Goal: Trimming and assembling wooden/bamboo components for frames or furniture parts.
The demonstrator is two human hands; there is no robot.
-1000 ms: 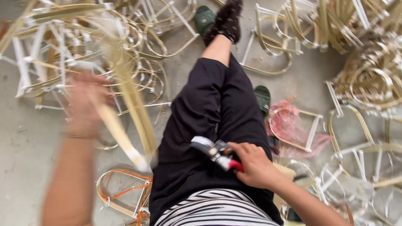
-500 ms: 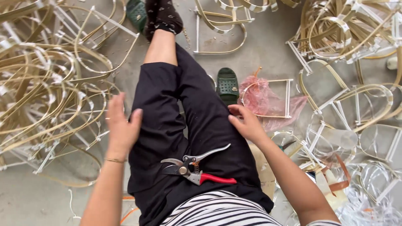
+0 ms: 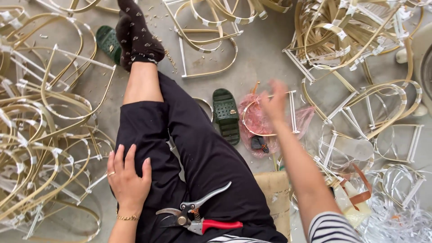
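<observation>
The person sits on the concrete floor [image 3: 265, 49] with the legs in black trousers [image 3: 202, 157] stretched toward the far side. The left hand [image 3: 128, 173] lies flat on the left thigh with its grip spread and holding nothing. The right hand [image 3: 273, 101] is raised over a pink plastic bag [image 3: 258, 121] on the right; it is blurred, the fingers look loosely spread, and I cannot tell whether it touches anything. One pair of pruning shears [image 3: 198, 216] with one red handle and one metal handle rests on the lap, near the body, just right of the left hand and apart from both hands. Two green sandals are visible: one [image 3: 226, 114] lies between the right leg and the pink bag, the other [image 3: 108, 42] is far left, partly hidden behind the foot in a dark patterned sock [image 3: 135, 31]. One small dark object [image 3: 258, 143] lies on the near edge of the bag. Many bent bamboo frames bound with white tape crowd the floor: a large pile on the left [image 3: 40, 135], another on the far right [image 3: 355, 36], and one single frame [image 3: 207, 54] in the far middle. They are too tangled to count.
</observation>
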